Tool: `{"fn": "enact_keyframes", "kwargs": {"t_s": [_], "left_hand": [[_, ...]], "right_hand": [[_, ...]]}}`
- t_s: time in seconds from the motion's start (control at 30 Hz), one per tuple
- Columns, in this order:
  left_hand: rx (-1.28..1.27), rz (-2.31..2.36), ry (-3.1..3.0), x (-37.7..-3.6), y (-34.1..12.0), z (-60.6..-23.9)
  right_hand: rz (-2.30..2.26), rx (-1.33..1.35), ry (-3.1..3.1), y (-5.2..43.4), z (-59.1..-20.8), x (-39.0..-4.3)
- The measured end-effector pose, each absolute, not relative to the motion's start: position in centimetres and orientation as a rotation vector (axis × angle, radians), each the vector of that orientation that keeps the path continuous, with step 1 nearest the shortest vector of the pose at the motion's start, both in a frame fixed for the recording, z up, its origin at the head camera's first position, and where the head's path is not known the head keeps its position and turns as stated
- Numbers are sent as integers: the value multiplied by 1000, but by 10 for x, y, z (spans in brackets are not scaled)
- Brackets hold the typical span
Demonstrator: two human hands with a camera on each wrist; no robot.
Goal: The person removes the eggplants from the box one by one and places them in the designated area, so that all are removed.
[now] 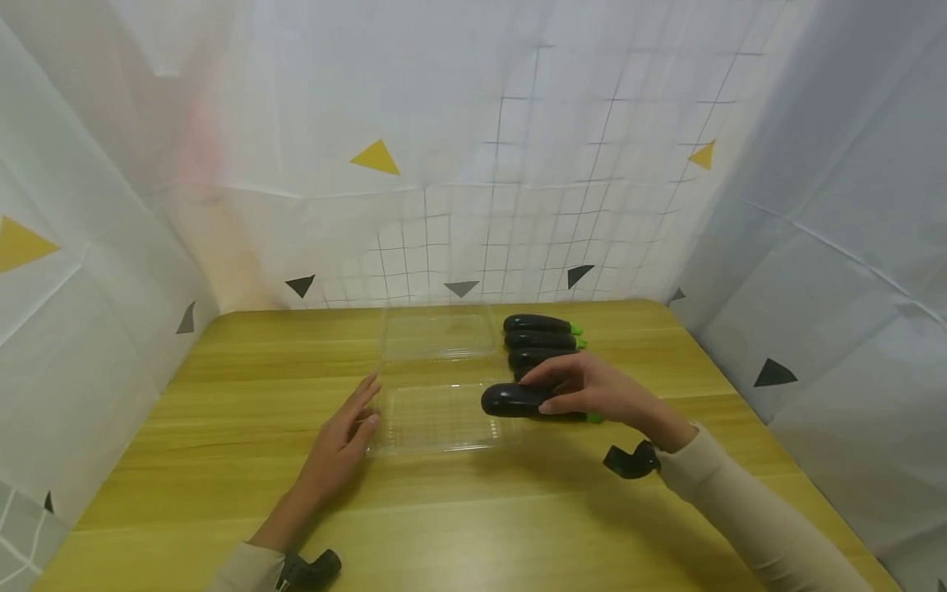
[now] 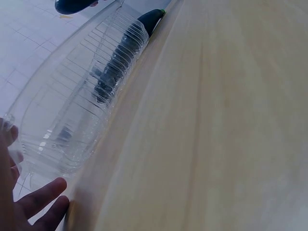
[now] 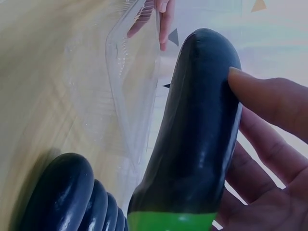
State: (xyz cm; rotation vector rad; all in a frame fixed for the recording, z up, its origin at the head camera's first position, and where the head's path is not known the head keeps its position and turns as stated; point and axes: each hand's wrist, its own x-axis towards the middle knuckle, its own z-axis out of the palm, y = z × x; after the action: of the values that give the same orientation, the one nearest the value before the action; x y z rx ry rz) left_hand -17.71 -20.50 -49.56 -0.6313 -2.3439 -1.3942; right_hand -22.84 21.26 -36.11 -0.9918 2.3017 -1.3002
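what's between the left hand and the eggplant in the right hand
The near half of the open clear plastic box lies between the left hand, which touches its left edge, and the eggplant the right hand holds at its right edge; the head view shows it.

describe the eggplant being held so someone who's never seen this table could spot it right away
On the yellow wooden table, find the clear plastic clamshell tray lying open near the middle. At the tray's right edge, the right hand grips one dark eggplant with a green stem end. Unlike the row of eggplants lying farther back on the table, this one is held in fingers, nearest the tray's front half.
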Motion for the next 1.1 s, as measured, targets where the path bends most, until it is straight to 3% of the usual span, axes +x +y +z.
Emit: {"fn": "enact_keyframes", "kwargs": {"t_s": [1.1], "left_hand": [[-647,-1399,-2345,-175,-205,-491]], "right_hand": [[-1294,-903,2362,260,-385,-234]]}}
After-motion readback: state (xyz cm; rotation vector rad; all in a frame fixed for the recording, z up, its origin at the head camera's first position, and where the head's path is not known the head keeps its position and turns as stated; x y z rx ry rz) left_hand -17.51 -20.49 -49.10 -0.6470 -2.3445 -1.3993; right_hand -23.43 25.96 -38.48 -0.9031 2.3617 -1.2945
